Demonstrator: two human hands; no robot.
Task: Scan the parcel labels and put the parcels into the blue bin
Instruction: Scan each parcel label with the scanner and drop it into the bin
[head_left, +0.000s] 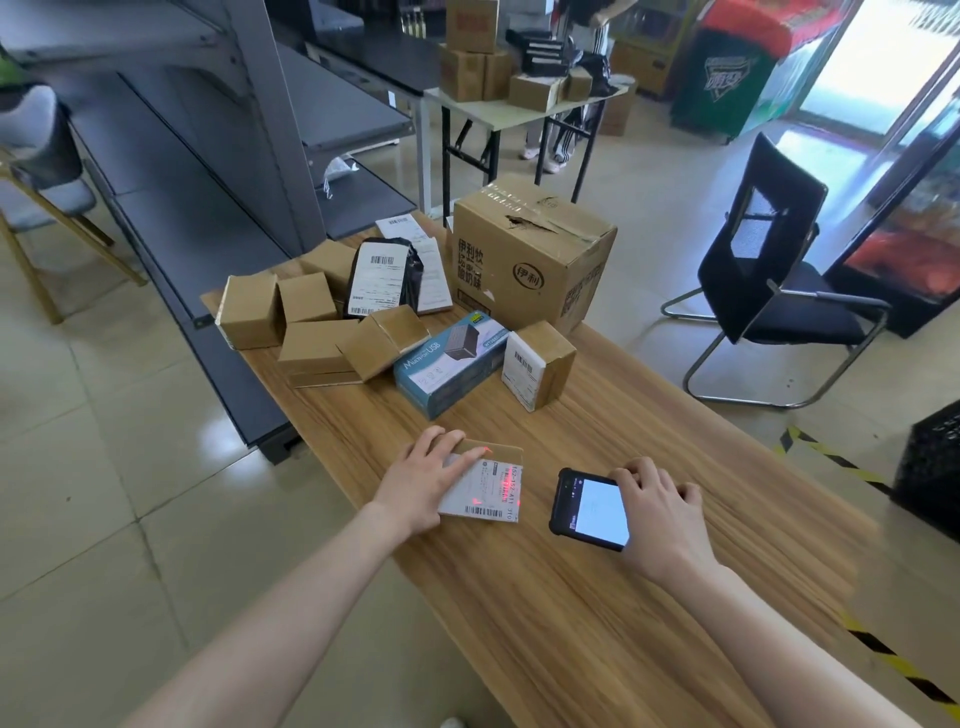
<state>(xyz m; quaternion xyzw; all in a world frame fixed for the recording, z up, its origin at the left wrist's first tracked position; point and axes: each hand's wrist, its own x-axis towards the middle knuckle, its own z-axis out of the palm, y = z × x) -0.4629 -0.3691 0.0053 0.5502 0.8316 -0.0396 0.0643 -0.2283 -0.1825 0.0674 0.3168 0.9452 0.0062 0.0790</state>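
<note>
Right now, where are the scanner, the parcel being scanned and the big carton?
scanner (597, 512): head view, on its lit screen.
parcel being scanned (491, 488): head view, on its white label.
big carton (519, 270): head view, on its printed front face.

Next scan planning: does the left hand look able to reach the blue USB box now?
Likely yes: the left hand only rests flat on the labelled parcel, and bare table lies between it and the blue USB box.
</note>
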